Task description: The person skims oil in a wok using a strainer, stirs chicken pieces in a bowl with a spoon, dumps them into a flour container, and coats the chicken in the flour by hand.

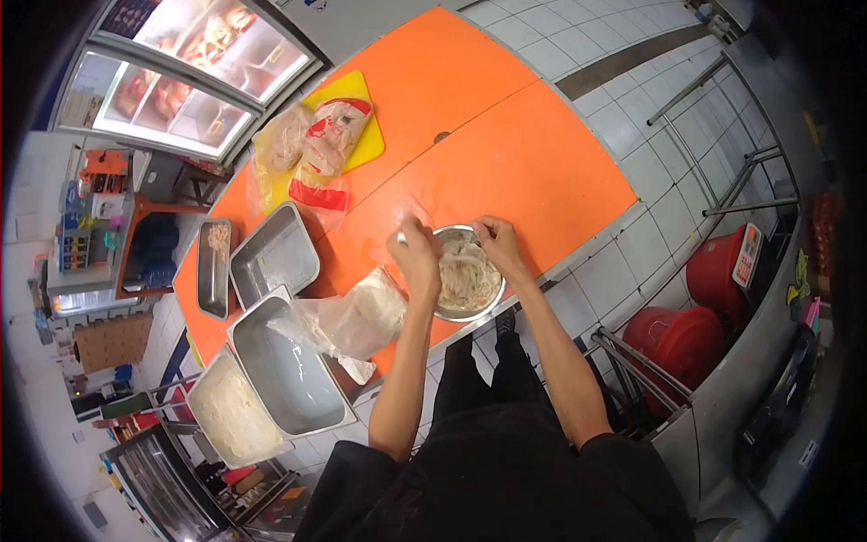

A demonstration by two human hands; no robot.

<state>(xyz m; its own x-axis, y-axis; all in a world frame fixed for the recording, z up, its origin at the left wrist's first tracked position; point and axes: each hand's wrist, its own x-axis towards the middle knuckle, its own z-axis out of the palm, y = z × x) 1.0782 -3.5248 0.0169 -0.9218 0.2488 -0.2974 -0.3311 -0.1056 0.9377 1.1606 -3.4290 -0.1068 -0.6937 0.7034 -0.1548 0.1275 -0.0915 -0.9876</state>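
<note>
A round metal bowl [502, 294] stands at the near edge of the orange table. It holds a pale, wet mixture [468, 282] with small coloured bits. My right hand [499, 246] grips the bowl's far right rim, fingers bent over it. My left hand [416, 259] is closed, raised at the bowl's left side; a small whitish bit shows at its fingers, too small to name. Crumpled clear plastic [411, 210] lies just beyond that hand. To the left, a plastic bag of white powder [375, 303] rests by my left forearm.
Left on the orange table [506, 154] are a deep metal pan [291, 361], two smaller pans [275, 257] and a tray of white powder [230, 411]. Bagged raw meat [334, 135] lies on a yellow board [368, 149]. Red bins [673, 348] and metal frames stand right.
</note>
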